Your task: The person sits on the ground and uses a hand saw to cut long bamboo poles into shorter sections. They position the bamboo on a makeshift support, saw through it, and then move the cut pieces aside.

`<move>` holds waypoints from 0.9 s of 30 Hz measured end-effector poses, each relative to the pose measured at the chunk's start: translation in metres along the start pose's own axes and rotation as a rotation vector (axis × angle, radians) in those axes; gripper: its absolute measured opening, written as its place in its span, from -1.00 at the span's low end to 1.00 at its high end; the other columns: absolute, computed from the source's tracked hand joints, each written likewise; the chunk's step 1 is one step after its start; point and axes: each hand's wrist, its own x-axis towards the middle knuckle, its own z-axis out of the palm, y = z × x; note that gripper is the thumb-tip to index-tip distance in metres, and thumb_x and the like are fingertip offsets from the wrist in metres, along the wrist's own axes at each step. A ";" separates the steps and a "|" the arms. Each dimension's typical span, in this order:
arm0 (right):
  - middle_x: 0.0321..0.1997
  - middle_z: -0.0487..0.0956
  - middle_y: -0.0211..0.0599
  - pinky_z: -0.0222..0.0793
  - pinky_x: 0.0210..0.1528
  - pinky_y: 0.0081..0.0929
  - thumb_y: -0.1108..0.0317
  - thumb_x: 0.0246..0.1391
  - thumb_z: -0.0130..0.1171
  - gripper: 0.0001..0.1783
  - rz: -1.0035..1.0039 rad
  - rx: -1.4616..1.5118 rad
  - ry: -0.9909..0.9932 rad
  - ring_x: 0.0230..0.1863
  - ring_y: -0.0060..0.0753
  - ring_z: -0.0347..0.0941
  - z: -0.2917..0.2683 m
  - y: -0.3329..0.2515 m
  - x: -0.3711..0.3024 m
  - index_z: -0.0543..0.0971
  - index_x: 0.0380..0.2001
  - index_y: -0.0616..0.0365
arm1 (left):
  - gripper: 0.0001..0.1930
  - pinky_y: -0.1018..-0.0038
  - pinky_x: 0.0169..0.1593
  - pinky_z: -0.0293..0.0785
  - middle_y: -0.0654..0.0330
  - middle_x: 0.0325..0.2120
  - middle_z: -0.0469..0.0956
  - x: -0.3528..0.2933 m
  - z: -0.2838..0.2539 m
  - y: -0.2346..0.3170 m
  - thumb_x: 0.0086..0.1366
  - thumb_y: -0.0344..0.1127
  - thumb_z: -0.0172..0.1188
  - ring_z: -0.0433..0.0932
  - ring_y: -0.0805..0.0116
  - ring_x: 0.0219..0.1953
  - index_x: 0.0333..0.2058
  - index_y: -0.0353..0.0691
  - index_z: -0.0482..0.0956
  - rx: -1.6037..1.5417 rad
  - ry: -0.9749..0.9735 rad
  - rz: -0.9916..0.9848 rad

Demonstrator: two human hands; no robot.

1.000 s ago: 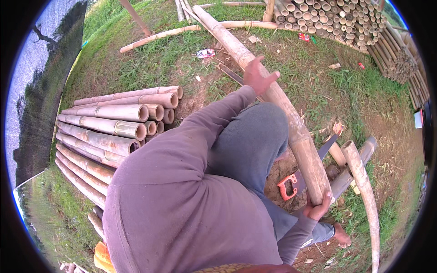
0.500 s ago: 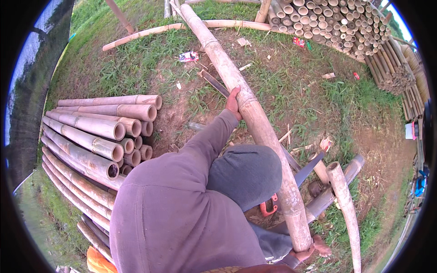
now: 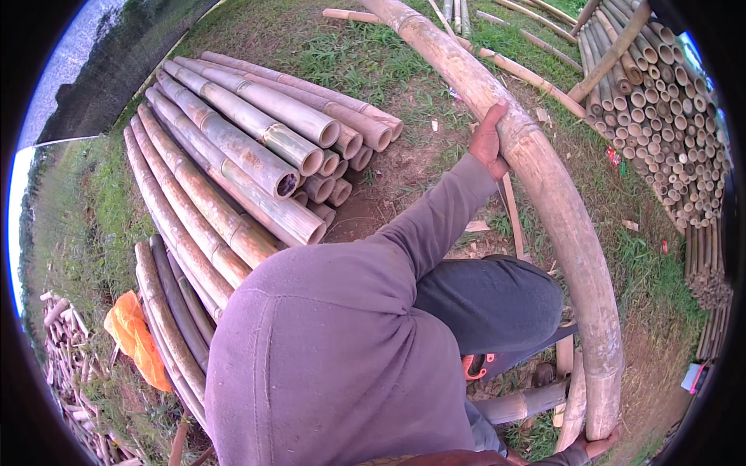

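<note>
A long, thick bamboo pole (image 3: 566, 229) slants from the top middle down to the lower right. My left hand (image 3: 489, 144) grips its upper part near a node, the fingers partly hidden by the pole. Around the near cut end closes my right hand (image 3: 600, 445), its palm beneath. My bent knee in dark trousers is just left of the pole. Beside that knee lies a handsaw with an orange handle (image 3: 469, 367), partly covered by my leg. Below the saw, a short bamboo length (image 3: 522, 402) lies crosswise, and another bamboo piece (image 3: 573, 404) passes beside the held pole.
Stacked bamboo poles (image 3: 233, 151) lie on the left, cut ends toward the middle. Orange cloth or netting (image 3: 138, 339) hangs beside them. A big pile of cut bamboo (image 3: 660, 116) stands at the far right, behind a leaning post (image 3: 611, 51). Thin strips and chips litter the grass.
The view has swung right, so the stack appears more central. Both hands keep hold of the bamboo pole, whose near end appears raised and farther right.
</note>
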 end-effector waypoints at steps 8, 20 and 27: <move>0.41 0.55 -0.13 0.44 0.38 -0.06 -0.02 0.46 0.02 -0.35 -0.026 -0.061 -0.521 0.36 -0.10 0.53 0.177 -0.008 -0.097 0.45 0.42 0.17 | -0.36 0.09 0.15 0.68 -0.01 -0.01 0.65 -0.071 0.021 0.227 0.43 0.02 0.34 0.72 0.05 -0.03 0.24 -0.34 0.43 0.077 0.061 0.505; 0.56 0.25 0.19 0.13 0.59 0.01 -0.28 0.31 0.23 0.26 -0.175 -0.041 -1.811 0.56 0.16 0.23 0.333 0.162 -0.484 -0.21 0.64 0.29 | 0.03 0.25 0.40 0.38 -0.18 0.32 0.48 -0.249 -0.129 0.591 0.15 0.21 0.47 0.55 -0.01 0.25 0.37 -0.50 0.40 0.895 0.775 1.107; 0.46 0.34 0.22 0.20 0.52 0.04 0.05 0.31 0.34 -0.20 -1.002 -0.631 -2.049 0.49 0.27 0.26 0.342 0.220 -0.481 0.35 0.43 0.31 | 0.38 -0.12 0.59 0.05 -0.09 0.59 0.01 -0.305 -0.250 0.541 0.00 0.36 0.50 0.09 -0.10 0.60 0.61 -0.14 -0.10 1.747 1.768 0.119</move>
